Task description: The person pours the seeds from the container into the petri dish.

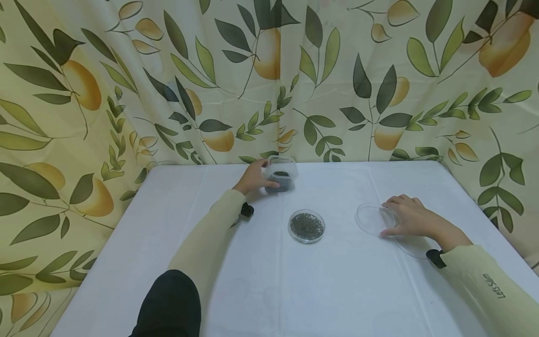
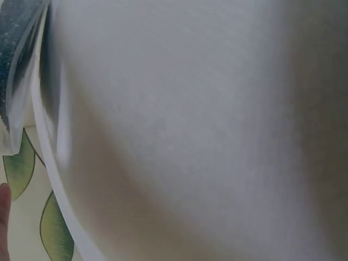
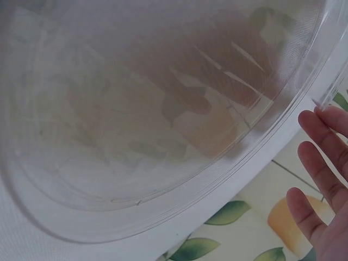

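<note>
At the back of the table, my left hand (image 1: pixel 251 178) grips the left side of a clear plastic container (image 1: pixel 283 164) holding dark granules. A corner of that container (image 2: pixel 16 65) shows blurred in the left wrist view. Toward the right, my right hand (image 1: pixel 410 217) holds the rim of a clear, round petri dish part (image 1: pixel 372 219) between thumb and fingers. Whether this is a dish or a lid, I cannot tell. Under the right wrist lies another clear round dish part (image 1: pixel 414 247). Between the hands, a petri dish (image 1: pixel 307 226) filled with dark granules rests on the table.
A white cloth (image 1: pixel 328 290) covers the table. Behind its far edge hangs a curtain (image 1: pixel 236 93) printed with leaves and fruit. A small object, mostly hidden, lies beneath the left forearm near the black wrist strap (image 1: pixel 247 210).
</note>
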Available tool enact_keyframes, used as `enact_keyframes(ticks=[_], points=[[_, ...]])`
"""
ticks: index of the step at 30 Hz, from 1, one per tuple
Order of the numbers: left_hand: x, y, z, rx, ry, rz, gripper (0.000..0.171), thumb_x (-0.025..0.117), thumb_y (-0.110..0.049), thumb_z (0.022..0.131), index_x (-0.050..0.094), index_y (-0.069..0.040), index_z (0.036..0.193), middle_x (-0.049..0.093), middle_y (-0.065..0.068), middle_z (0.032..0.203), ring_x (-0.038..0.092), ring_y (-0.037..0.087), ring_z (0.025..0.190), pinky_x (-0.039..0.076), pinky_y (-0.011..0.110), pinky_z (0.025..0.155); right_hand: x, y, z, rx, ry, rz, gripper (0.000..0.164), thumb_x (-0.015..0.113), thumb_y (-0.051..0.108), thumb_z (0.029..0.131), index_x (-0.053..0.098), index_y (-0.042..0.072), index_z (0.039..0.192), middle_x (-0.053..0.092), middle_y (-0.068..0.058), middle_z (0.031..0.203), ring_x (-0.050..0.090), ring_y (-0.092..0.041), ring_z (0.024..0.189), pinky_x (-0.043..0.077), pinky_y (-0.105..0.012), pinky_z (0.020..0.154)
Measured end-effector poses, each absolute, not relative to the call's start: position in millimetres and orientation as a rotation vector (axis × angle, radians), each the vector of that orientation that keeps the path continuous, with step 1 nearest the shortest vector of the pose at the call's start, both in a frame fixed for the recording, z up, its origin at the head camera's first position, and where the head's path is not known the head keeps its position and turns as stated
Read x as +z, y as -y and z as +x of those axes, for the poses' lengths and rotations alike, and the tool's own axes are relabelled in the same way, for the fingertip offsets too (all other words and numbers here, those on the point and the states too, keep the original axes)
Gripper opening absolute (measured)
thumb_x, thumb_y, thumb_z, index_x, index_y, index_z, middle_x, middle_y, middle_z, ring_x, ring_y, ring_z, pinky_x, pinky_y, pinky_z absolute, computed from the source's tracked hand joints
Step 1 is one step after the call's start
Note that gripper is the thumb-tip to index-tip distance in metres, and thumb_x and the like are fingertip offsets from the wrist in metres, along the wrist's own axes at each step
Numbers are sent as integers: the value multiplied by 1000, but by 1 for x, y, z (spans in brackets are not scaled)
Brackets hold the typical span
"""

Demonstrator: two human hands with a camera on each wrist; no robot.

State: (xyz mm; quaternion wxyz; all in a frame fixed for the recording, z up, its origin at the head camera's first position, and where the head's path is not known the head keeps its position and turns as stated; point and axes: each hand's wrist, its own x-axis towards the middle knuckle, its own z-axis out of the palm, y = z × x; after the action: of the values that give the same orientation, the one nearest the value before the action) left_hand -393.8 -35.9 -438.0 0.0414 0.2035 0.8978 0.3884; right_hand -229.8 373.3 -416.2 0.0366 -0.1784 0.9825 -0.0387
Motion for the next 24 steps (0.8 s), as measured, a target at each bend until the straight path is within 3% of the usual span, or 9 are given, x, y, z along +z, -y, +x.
enact_keyframes(ticks=[6,19,24], points=[[-434,34,-390,1073,-2828,687,94,85,-39,64,41,-3,138,49,11,137,46,26,127,37,38,109,-415,-371,-230,-106,-3016,-530,88,77,60,60,60,-7,115,57,-27,115,48,-45,108,39,-61,84],[-424,28,-385,609,-3029,950,101,79,-54,65,37,0,140,43,16,143,40,29,133,36,40,110,-417,-372,-231,-103,-3010,-511,87,78,59,60,60,-6,116,57,-27,117,47,-45,110,38,-63,86],[-423,25,-383,493,-3101,1048,99,78,-56,65,40,0,138,47,15,138,45,28,129,38,37,108,-417,-373,-231,-100,-3011,-528,90,77,62,59,60,-6,115,57,-27,116,48,-45,109,38,-62,84]])
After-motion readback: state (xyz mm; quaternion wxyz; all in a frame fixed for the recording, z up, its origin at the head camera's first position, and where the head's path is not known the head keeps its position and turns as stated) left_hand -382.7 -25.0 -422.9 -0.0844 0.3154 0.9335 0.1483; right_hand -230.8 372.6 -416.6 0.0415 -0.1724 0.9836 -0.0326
